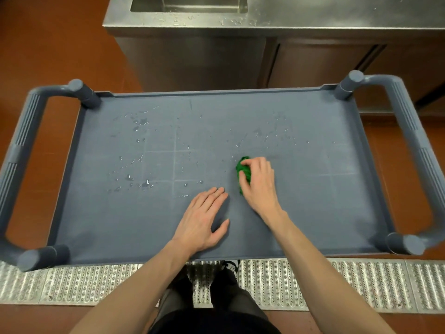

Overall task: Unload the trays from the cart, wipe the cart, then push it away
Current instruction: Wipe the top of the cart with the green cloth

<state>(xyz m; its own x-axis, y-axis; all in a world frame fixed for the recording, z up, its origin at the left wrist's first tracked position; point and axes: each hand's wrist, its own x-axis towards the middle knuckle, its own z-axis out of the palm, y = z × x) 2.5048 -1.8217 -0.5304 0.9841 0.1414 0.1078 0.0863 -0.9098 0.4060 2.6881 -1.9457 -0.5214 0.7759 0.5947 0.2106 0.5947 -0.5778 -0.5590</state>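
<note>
The grey-blue cart (96,213) fills the view, its flat top shelf bare of trays and dotted with water drops, mostly on the left and far middle. My right hand (258,182) presses a bunched green cloth (243,171) onto the shelf, right of centre. My left hand (203,220) lies flat on the shelf just beside it, fingers together, thumb spread, holding nothing.
Thick handles frame the cart at the left end (21,150) and right end (414,141). A stainless steel counter with a sink (187,6) stands just behind the cart. A metal floor grate (337,283) runs under my feet on the red-brown floor.
</note>
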